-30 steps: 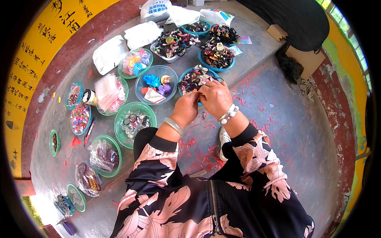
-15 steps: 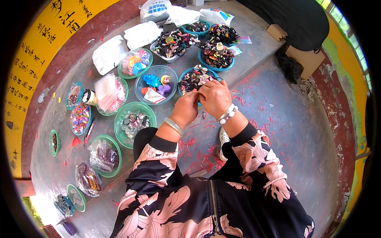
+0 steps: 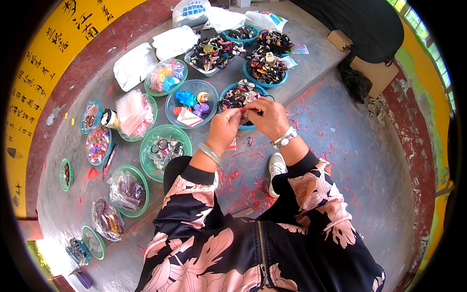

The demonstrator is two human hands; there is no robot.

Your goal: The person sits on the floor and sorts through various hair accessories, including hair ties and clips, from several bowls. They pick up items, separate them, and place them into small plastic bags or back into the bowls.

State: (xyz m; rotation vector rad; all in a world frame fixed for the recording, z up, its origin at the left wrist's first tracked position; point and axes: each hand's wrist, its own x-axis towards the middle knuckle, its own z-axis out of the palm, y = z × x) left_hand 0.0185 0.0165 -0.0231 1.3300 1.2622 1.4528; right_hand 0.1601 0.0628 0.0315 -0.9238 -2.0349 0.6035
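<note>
My left hand (image 3: 224, 128) and my right hand (image 3: 269, 119) meet fingertip to fingertip in front of a blue basin (image 3: 262, 91) heaped with dark hair ties (image 3: 237, 97). Between the pinched fingers shows a small red piece (image 3: 243, 111), too small to make out in full. Both thumbs and forefingers are closed on it. Below my left hand a bit of something red and white (image 3: 233, 144) peeks out; what it is I cannot tell. A pale bangle circles my left wrist, and a beaded bracelet (image 3: 284, 138) my right.
A clear bowl (image 3: 170, 114) of blue and purple trinkets and a green basin (image 3: 144, 158) of small packets stand left of my hands. More basins of hair ties (image 3: 212, 52) lie beyond. Red scraps (image 3: 250, 194) litter the floor around my shoes (image 3: 277, 168). Cardboard (image 3: 372, 78) leans at far right.
My right hand has turned and shifted slightly right and down, uncovering the red piece at the fingertips. My left hand has edged left. The red and white bit below it has come into view.
</note>
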